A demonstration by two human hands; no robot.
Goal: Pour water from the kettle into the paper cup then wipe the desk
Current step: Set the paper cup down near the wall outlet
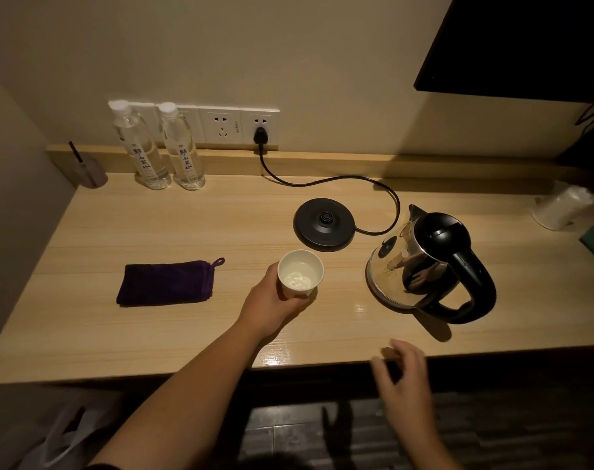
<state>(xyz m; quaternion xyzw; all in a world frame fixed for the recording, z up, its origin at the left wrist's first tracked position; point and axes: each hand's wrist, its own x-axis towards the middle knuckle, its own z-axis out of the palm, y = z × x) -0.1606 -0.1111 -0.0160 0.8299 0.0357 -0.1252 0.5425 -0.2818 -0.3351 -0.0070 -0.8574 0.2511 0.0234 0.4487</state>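
The left hand (272, 300) wraps around the paper cup (300, 273), upright on the desk (153, 334) with water inside. The kettle (431, 262) stands off its base (324, 223), ahead of the empty, loosely open right hand (404, 374). The folded cloth (166, 283) lies left of the cup.

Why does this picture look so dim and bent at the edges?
Head view: warm, low light; the wide lens curves the desk edge; glare streaks the wood beside the kettle; the right hand is slightly motion-blurred; the left hand holding the paper cup looks sharp.
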